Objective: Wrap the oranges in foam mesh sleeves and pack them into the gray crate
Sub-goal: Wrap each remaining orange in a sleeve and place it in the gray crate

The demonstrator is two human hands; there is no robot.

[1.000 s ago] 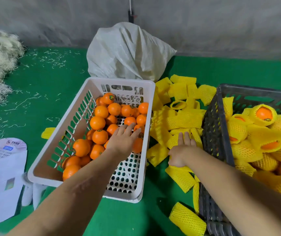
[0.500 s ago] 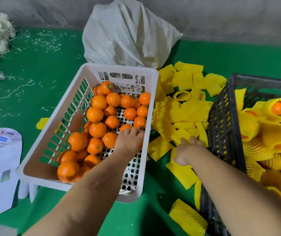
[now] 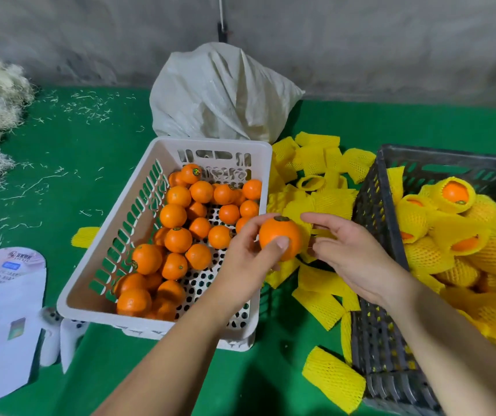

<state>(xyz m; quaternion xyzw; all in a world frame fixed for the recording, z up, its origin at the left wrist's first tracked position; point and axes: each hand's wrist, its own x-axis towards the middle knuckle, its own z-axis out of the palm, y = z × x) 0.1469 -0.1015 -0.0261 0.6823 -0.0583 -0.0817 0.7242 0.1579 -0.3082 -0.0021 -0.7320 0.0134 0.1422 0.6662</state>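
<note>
Left hand grips orange — right hand beside.

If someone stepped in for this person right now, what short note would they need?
Left hand grips a bare round orange beside the white slotted plastic basket. Right hand holds a yellow foam mesh sleeve against it; the grip is partly hidden.
Done: many sleeved oranges lie in the gray plastic crate.
Left: sleeve this orange, crate it, then the bare oranges in the basket. Spare sleeves lie between the two containers.
</note>
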